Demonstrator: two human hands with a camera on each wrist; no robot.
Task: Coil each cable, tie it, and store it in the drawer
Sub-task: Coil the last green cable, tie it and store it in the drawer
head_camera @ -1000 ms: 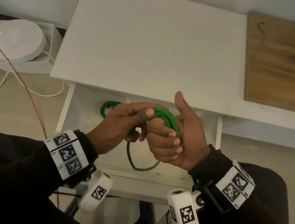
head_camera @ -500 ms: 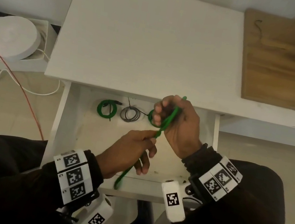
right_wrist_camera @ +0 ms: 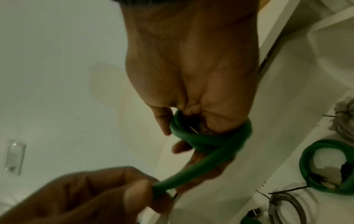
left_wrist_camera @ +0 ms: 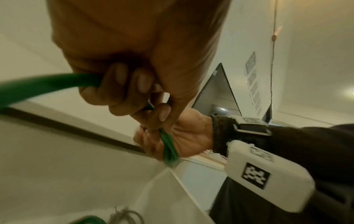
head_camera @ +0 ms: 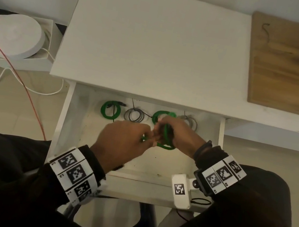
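Observation:
A green cable [head_camera: 166, 138] is looped round the fingers of my right hand [head_camera: 180, 133], which grips the coil above the open white drawer [head_camera: 63, 118]. Close to its left, my left hand [head_camera: 125, 141] pinches the cable's free stretch. In the right wrist view the green cable [right_wrist_camera: 210, 141] crosses itself round the right hand's fingers and runs down to my left hand [right_wrist_camera: 99, 195]. In the left wrist view the green cable [left_wrist_camera: 47, 83] leaves my curled left fingers [left_wrist_camera: 122, 84]. At the drawer's back lie a green coil [head_camera: 110, 109], a grey coil [head_camera: 134, 115], another green coil [head_camera: 159, 114] and a grey coil [head_camera: 191, 120].
A wooden board [head_camera: 295, 75] with a thin black tie [head_camera: 266, 32] lies on the white table [head_camera: 156, 44] at the right. A black tie [head_camera: 201, 201] rests on the drawer's front edge. On the floor to the left are a round white device [head_camera: 12, 35] and a red cable [head_camera: 20, 80].
My left hand, which had pulled the cable down toward me, has come back up beside the right hand. The hanging tail is gone and more cable is wound on the right fingers.

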